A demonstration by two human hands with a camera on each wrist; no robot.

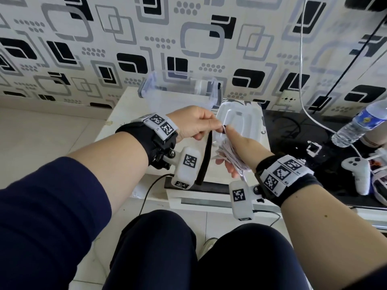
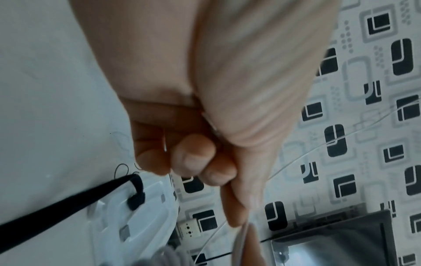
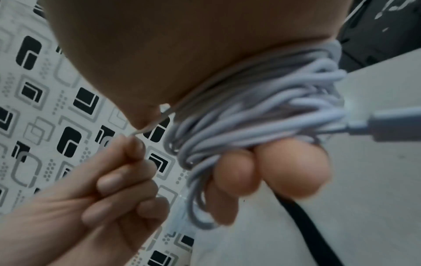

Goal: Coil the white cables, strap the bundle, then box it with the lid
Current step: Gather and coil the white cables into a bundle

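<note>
The white cable coil (image 1: 229, 156) is wound round the fingers of my right hand (image 1: 234, 149), which holds it above the white table (image 1: 125, 114). In the right wrist view the coil (image 3: 250, 115) wraps the curled fingers (image 3: 291, 169), and a USB plug (image 3: 391, 126) sticks out to the right. My left hand (image 1: 217, 127) pinches the loose cable end (image 3: 145, 130) just left of the coil. The black strap (image 1: 206, 155) lies on the table under the hands. The clear box (image 1: 180, 91) stands at the back, its lid (image 1: 240, 122) flat beside it.
A water bottle (image 1: 360, 124) and a white game controller (image 1: 356, 170) lie on the black glossy surface (image 1: 293, 135) to the right. A white wire (image 1: 301, 59) hangs down the patterned wall near a socket (image 1: 289, 99). My knees are below the table's front edge.
</note>
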